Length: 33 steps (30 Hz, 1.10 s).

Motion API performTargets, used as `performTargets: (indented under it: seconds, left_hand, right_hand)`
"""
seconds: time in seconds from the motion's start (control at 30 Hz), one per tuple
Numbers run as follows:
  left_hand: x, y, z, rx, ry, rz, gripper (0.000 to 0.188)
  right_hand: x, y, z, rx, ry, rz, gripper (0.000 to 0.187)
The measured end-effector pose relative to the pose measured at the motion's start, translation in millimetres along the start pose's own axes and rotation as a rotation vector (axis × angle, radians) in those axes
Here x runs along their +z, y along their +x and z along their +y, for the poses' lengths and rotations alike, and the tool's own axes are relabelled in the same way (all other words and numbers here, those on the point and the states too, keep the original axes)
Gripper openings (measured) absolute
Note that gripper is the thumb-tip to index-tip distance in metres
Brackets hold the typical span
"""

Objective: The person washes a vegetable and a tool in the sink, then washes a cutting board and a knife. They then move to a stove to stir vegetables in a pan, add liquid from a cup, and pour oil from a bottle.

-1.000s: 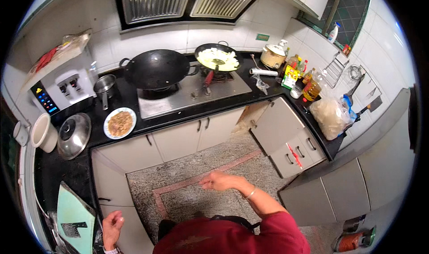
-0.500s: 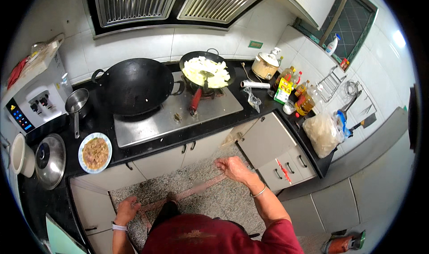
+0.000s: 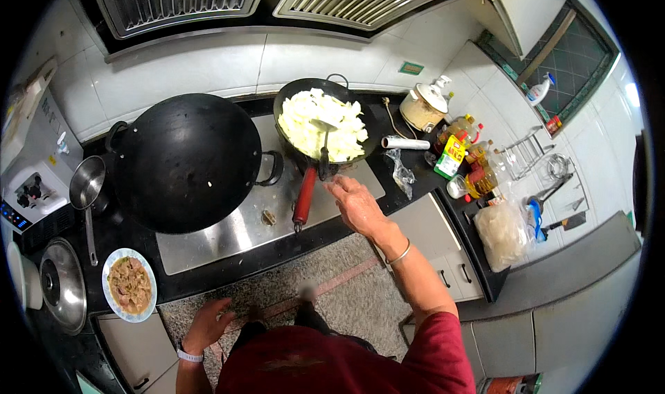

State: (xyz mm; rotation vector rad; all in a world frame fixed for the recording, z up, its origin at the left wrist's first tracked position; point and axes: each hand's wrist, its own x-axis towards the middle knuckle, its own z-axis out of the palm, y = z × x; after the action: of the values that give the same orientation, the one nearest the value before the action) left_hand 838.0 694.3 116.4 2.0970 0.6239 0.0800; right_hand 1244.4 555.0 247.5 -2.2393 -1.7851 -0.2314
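Two bare hands work before a black countertop [image 3: 215, 271]. The right hand [image 3: 359, 208] reaches over the front edge of the steel stove [image 3: 225, 231], toward its right corner. Its fingers are extended and loosely bent, closed around nothing; their tips are just beside the dark handle end of a spatula [image 3: 325, 145], and whether they touch it cannot be told. That spatula lies with its blade on chopped pale-green vegetables [image 3: 312, 110] in a small wok [image 3: 373, 127] at the stove's right rear, its handle crossing the rim. The wok's red handle [image 3: 304, 197] points to the stove's front edge. On the left, a larger black wok [image 3: 187, 162] overhangs the stove's left edge. The left hand [image 3: 206, 325], relaxed with thumb and fingers apart, has hold of nothing, below the countertop's front edge; near that edge sits a plate [image 3: 107, 283] of sliced meat [image 3: 129, 285].
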Motion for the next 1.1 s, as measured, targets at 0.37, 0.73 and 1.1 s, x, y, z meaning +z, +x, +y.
performTargets:
  seconds: [0.37, 0.73, 1.1]
  left_hand:
    - [34.6, 97.9, 112.5, -0.132, -0.455, 0.294, 0.027]
    - [54.0, 182.2, 170.6, -0.109, -0.613, 0.375, 0.042]
    - [38.5, 235.5, 181.4, -0.318, -1.042, -0.183, 0.026]
  right_hand:
    - [28.5, 79.4, 90.5, -0.413, -0.137, -0.124, 0.034]
    - [-42.1, 133.1, 178.8, -0.217, 0.329, 0.044, 0.020]
    - [-123.0, 97.6, 171.1, 0.460, 0.397, 0.333, 0.017]
